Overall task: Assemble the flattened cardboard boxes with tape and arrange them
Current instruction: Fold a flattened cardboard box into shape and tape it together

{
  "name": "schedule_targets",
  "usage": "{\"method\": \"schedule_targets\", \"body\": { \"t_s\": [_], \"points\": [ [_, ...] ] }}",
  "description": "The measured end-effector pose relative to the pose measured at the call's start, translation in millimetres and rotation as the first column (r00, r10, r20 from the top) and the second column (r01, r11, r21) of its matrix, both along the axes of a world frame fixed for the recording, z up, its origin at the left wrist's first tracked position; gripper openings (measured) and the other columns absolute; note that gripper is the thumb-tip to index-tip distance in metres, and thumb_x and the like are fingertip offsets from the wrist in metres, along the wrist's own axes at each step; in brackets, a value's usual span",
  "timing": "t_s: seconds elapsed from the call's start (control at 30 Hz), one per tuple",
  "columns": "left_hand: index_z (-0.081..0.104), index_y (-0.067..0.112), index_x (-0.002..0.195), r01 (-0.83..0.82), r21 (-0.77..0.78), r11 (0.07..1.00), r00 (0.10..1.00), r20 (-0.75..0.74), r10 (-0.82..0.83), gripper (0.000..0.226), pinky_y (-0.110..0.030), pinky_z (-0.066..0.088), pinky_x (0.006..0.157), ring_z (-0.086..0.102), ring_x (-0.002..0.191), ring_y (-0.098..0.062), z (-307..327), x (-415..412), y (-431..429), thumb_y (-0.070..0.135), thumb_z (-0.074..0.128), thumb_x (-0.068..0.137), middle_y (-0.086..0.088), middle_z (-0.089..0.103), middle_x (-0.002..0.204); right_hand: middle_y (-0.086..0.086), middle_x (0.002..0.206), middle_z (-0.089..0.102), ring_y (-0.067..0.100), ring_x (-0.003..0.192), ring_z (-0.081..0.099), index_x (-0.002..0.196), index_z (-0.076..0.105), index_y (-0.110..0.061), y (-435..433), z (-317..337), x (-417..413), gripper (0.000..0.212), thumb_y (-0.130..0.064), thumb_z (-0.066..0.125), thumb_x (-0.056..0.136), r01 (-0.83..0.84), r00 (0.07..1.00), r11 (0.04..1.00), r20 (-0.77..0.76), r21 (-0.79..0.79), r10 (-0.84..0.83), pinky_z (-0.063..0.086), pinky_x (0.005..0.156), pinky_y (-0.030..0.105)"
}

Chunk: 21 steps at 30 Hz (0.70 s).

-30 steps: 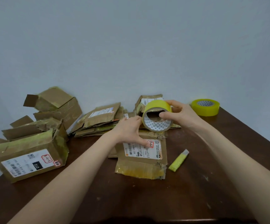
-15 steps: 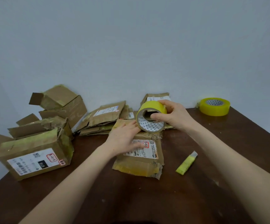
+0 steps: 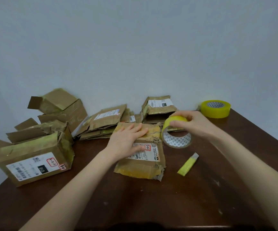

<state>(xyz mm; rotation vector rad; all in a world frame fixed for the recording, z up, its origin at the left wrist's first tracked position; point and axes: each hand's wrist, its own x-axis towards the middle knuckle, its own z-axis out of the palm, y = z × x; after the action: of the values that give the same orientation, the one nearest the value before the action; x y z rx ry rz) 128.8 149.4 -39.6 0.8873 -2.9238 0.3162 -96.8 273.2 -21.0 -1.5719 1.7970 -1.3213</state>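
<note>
Entry, head view. We are logging one flattened box lying label-up on the brown table, centre of frame. Its long axis is running from the near edge away toward the wall, leaning slightly left at the far end. The taped short end is facing us and the torn flap end is facing the pile behind.

The left hand is resting flat on the far half of this box. The fingers are straight and together, pointing right and away, and the thumb is lying across the label.

The right hand is gripping a yellow tape roll from above, with the fingers curled over its top rim. The roll is standing on edge and tilted, just off the box's far right corner. Its open core is pointing toward us and slightly down. We cannot tell whether its lower rim is touching the table.

Also on the table:
- A yellow knife is lying right of the box, with its grey tip pointing far-right.
- A second tape roll is lying flat at the far right corner.
- A stack of flat boxes is sitting behind the left hand.
- An open box is sitting at the left, label facing us.
</note>
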Motion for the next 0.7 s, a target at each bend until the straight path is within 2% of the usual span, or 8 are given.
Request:
{"method": "schedule_targets", "body": {
  "t_s": [0.13, 0.2, 0.3, 0.43, 0.5, 0.57, 0.63, 0.7],
  "points": [
    [0.011, 0.034, 0.151, 0.047, -0.004, 0.999, 0.995, -0.087, -0.048, 0.065, -0.036, 0.026, 0.114, 0.016, 0.145, -0.010, -1.6, -24.0, 35.3, 0.042, 0.046, 0.096, 0.014, 0.013, 0.158, -0.006, 0.100, 0.068, 0.009, 0.091, 0.062, 0.096, 0.066, -0.038, -4.3, -25.6, 4.3, 0.012, -0.036, 0.069, 0.085, 0.038, 0.996, 0.998, 0.079, -0.040, -0.035, 0.045, 0.074, 0.022],
    [0.021, 0.030, 0.151, 0.091, 0.000, 0.996, 0.975, -0.205, -0.089, 0.063, -0.033, 0.033, 0.112, 0.024, 0.142, -0.006, -7.6, -29.7, 40.8, 0.042, 0.048, 0.096, 0.013, 0.020, 0.156, -0.006, 0.098, 0.067, 0.006, 0.085, 0.059, 0.094, 0.066, -0.039, -4.9, -25.7, 5.0, 0.010, -0.035, 0.069, 0.085, 0.042, 0.996, 0.998, 0.085, -0.050, -0.038, 0.041, 0.069, 0.020],
    [0.036, 0.035, 0.145, 0.107, 0.069, 0.992, 0.948, -0.309, -0.080, 0.051, -0.030, 0.041, 0.103, 0.038, 0.135, -0.006, -9.1, -17.6, 28.9, 0.045, 0.045, 0.097, 0.017, 0.036, 0.149, -0.009, 0.099, 0.066, 0.005, 0.091, 0.060, 0.094, 0.066, -0.039, -8.0, -25.0, 5.1, 0.011, -0.035, 0.069, 0.085, 0.020, 0.997, 0.999, 0.070, -0.041, -0.017, 0.043, 0.074, 0.020],
    [0.052, 0.029, 0.132, -0.138, 0.073, 0.988, 0.951, -0.267, 0.153, 0.046, -0.040, 0.031, 0.111, 0.036, 0.136, -0.022, -8.5, 10.5, 3.6, 0.044, 0.022, 0.102, -0.002, 0.043, 0.146, -0.012, 0.098, 0.065, 0.002, 0.090, 0.059, 0.097, 0.065, -0.037, -9.7, -23.6, 5.9, 0.011, -0.034, 0.067, 0.087, 0.014, 0.997, 1.000, 0.080, -0.028, -0.012, 0.044, 0.067, 0.013],
    [0.045, 0.023, 0.139, -0.244, 0.309, 0.919, 0.850, -0.388, 0.356, 0.044, -0.042, 0.030, 0.110, 0.031, 0.138, -0.030, -7.6, 21.4, -8.6, 0.039, 0.026, 0.102, -0.011, 0.040, 0.147, -0.009, 0.100, 0.066, 0.006, 0.092, 0.061, 0.098, 0.065, -0.037, -10.5, -26.0, 5.2, 0.011, -0.034, 0.066, 0.087, 0.019, 0.995, 1.000, 0.101, -0.025, -0.016, 0.047, 0.065, 0.013],
    [0.038, 0.016, 0.144, -0.202, 0.549, 0.811, 0.726, -0.472, 0.500, 0.046, -0.039, 0.035, 0.106, 0.040, 0.132, -0.029, -11.8, 24.8, -21.4, 0.032, 0.035, 0.102, -0.008, 0.045, 0.143, -0.003, 0.106, 0.066, 0.014, 0.096, 0.063, 0.097, 0.066, -0.037, -12.2, -30.4, 5.5, 0.010, -0.034, 0.066, 0.088, 0.019, 0.993, 0.999, 0.119, -0.029, -0.015, 0.052, 0.070, 0.021],
    [0.042, 0.013, 0.141, -0.170, 0.646, 0.745, 0.655, -0.491, 0.575, 0.046, -0.042, 0.043, 0.100, 0.051, 0.122, -0.027, -14.4, 24.1, -27.9, 0.032, 0.037, 0.099, -0.008, 0.053, 0.136, 0.000, 0.109, 0.065, 0.017, 0.096, 0.063, 0.096, 0.065, -0.039, -14.1, -35.7, 6.6, 0.010, -0.034, 0.065, 0.088, 0.017, 0.991, 0.999, 0.136, -0.035, -0.012, 0.053, 0.072, 0.025],
    [0.055, 0.012, 0.124, -0.171, 0.678, 0.715, 0.647, -0.470, 0.600, 0.038, -0.039, 0.046, 0.089, 0.057, 0.109, -0.026, -16.0, 24.5, -29.4, 0.032, 0.034, 0.099, -0.008, 0.062, 0.119, -0.003, 0.106, 0.065, 0.013, 0.092, 0.062, 0.096, 0.064, -0.039, -14.4, -38.4, 8.5, 0.010, -0.031, 0.063, 0.090, 0.009, 0.988, 0.999, 0.156, -0.043, -0.002, 0.050, 0.067, 0.021]
  ]
}}
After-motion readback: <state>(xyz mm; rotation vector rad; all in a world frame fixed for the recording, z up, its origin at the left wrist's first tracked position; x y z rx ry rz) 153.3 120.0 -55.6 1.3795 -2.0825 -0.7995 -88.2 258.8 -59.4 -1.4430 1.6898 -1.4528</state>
